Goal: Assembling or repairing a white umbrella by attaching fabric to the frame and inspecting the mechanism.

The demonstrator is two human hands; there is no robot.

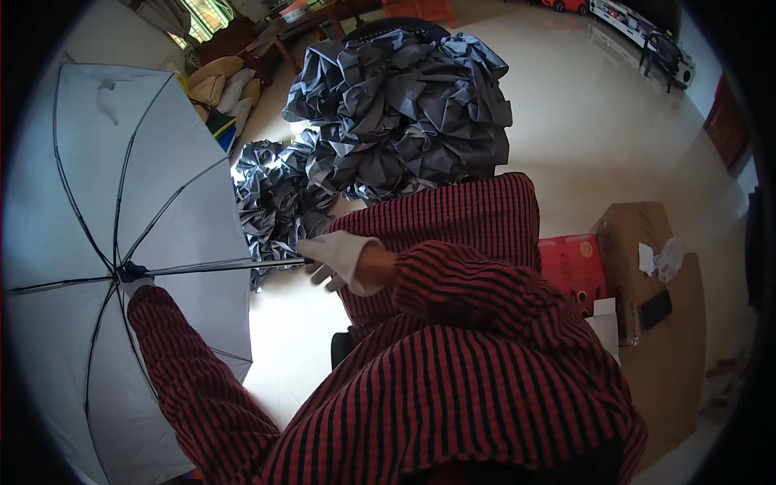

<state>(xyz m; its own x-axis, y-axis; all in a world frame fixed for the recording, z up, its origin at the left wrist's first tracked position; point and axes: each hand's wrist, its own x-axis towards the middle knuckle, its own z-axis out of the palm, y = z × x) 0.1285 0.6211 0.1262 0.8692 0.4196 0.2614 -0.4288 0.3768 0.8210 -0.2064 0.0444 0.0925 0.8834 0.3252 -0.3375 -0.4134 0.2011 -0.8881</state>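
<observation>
An opened umbrella (182, 170) with a pale grey canopy and dark ribs fills the left side, tipped so that its inside shows. Its metal shaft (218, 265) runs nearly level across to my lap. My left hand (136, 279), in a pale glove, is closed around the dark hub where the ribs meet the shaft. The white-gloved right hand (343, 257) is at the other end of the shaft, thumb above and fingers below it. The handle itself is mostly hidden by that hand.
Heaps of crumpled dark grey fabric (404, 113) lie ahead, beyond my striped knee (453, 206). To the right are a cardboard box (671, 356) bearing a dark phone (655, 309) and crumpled clear plastic, and a red box (572, 271). Cushions (214, 81) are piled at back left.
</observation>
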